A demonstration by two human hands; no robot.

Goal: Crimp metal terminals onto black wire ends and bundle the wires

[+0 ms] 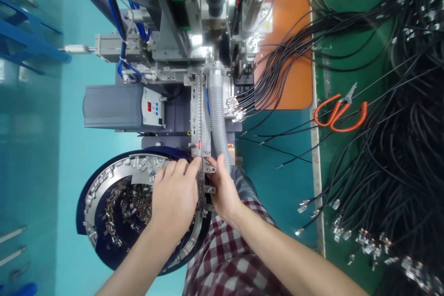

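Observation:
A narrow metal feed rail (pixel 199 120) runs from the machine down to a dark blue round feeder bowl (pixel 90 222) holding many small metal connector parts. My left hand (pixel 175 189) lies over the bowl's right side, fingers curled, with the index fingertip pressed on the rail's lower end. Across from it, my right hand (pixel 225 189) grips the rail's right side by its small metal brackets (pixel 209 189). The right thumb points up beside a grey corrugated hose (pixel 218 115), and the other fingers are partly hidden behind the rail.
Ahead rises the machine (pixel 173 23); a grey control box (pixel 121 106) with a red display stands left. Black cables (pixel 287 55) with metal ends cross an orange board (pixel 298 83). Orange-handled scissors (pixel 342 111) and a large cable pile (pixel 391 148) lie on the right.

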